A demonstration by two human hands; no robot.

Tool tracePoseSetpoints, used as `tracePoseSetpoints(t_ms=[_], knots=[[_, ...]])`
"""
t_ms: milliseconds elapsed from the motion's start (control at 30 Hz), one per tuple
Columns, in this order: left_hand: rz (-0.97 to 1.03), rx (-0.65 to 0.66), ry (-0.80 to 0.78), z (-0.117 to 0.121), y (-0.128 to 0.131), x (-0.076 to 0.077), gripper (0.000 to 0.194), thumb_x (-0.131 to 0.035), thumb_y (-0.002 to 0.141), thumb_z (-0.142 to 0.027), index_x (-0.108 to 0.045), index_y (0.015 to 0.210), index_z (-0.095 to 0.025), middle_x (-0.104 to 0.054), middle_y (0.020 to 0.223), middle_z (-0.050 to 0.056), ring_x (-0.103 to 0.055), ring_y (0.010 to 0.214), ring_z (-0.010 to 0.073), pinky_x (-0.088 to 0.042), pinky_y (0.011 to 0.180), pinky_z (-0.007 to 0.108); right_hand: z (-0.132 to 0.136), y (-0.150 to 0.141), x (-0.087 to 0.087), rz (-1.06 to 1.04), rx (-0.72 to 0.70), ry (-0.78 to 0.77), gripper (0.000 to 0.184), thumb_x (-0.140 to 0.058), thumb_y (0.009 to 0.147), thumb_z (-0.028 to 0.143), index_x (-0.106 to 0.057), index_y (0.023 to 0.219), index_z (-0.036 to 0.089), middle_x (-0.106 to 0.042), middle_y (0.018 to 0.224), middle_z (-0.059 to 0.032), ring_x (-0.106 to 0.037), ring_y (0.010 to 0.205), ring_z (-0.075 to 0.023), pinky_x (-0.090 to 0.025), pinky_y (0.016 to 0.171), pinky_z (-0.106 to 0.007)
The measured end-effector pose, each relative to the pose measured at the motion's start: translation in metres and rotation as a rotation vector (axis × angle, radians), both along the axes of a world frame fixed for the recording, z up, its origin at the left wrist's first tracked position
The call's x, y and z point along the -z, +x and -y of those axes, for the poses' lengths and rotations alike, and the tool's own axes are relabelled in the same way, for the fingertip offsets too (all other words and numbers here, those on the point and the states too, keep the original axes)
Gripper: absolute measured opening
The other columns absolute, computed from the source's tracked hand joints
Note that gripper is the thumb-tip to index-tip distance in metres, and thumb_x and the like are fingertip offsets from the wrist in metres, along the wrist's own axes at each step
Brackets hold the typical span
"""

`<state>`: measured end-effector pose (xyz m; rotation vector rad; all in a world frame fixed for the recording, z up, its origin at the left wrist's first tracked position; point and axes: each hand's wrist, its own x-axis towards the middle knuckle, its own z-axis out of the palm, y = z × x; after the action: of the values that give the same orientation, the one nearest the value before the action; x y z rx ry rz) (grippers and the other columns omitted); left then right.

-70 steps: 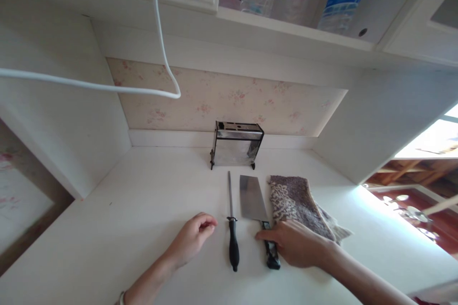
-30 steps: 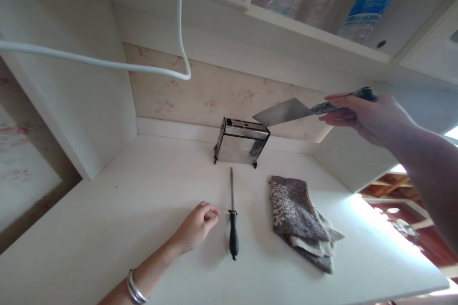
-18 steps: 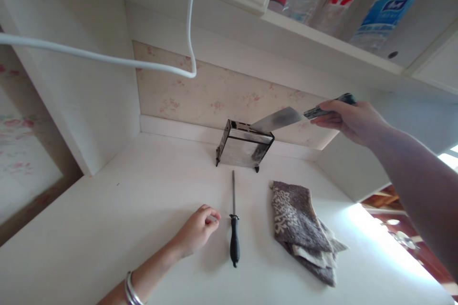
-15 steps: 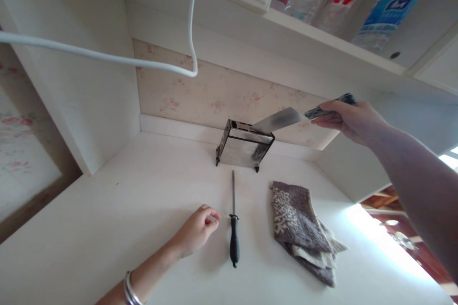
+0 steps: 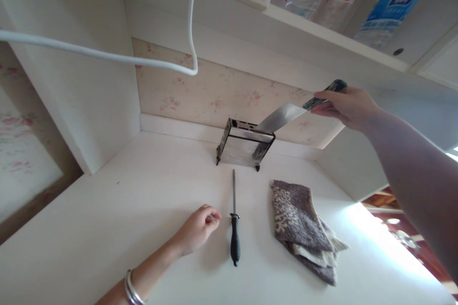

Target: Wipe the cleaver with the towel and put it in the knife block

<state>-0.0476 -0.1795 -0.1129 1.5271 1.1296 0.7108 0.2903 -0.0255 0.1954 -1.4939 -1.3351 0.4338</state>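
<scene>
My right hand (image 5: 348, 107) grips the dark handle of a broad-bladed kitchen knife (image 5: 281, 116). The knife slants down to the left, and its front end meets the slotted top of a metal knife block (image 5: 243, 148); how much of the blade is inside is hidden. Beside a honing steel (image 5: 235, 240) with a black handle, my left hand (image 5: 200, 228) rests on the white counter (image 5: 150, 186). Its fingers are curled in with nothing visible in them, not touching the steel.
A folded brown-and-white towel (image 5: 300, 219) lies right of the honing steel. Overhead, a cabinet shelf holds several plastic bottles (image 5: 393, 9). A white cable (image 5: 143, 61) hangs across the upper left. The knife block stands close to the back wall.
My right hand has risen a little and shifted slightly left, so the knife tilts more steeply, its blade end still at the block. My left hand stays in place.
</scene>
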Motion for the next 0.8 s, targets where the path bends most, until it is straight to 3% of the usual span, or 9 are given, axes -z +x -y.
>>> tracePoseSetpoints(t_ms=[433, 600, 800], knots=[[0.008, 0.021, -0.008, -0.001, -0.001, -0.001, 0.026, -0.049, 0.082, -0.039, -0.061, 0.091, -0.018, -0.062, 0.095, 0.006, -0.058, 0.083, 0.0173, -0.044, 0.077, 0.026, -0.031, -0.039, -0.003, 0.148, -0.001, -0.018, 0.045, -0.076, 0.068, 0.037, -0.059, 0.092, 0.003, -0.065, 0.068, -0.0076, -0.064, 0.059, -0.0134, -0.055, 0.061, -0.032], [0.034, 0.024, -0.052, -0.004, -0.003, 0.003, 0.027, -0.048, 0.082, -0.038, -0.059, 0.094, -0.017, -0.061, 0.081, 0.004, -0.058, 0.078, 0.0171, -0.044, 0.075, 0.027, -0.042, -0.046, 0.018, 0.173, -0.005, -0.131, 0.035, -0.075, 0.070, 0.030, -0.061, 0.090, 0.005, -0.066, 0.068, -0.0080, -0.065, 0.059, -0.0134, -0.057, 0.061, -0.032], [0.043, 0.025, -0.084, -0.005, -0.004, -0.003, 0.026, -0.049, 0.081, -0.038, -0.058, 0.094, -0.017, -0.061, 0.081, 0.004, -0.058, 0.079, 0.0172, -0.044, 0.077, 0.028, -0.055, -0.051, 0.052, 0.185, -0.034, -0.195, 0.028, -0.077, 0.067, 0.032, -0.064, 0.083, 0.012, -0.067, 0.066, -0.0069, -0.065, 0.059, -0.0158, -0.058, 0.056, -0.029]])
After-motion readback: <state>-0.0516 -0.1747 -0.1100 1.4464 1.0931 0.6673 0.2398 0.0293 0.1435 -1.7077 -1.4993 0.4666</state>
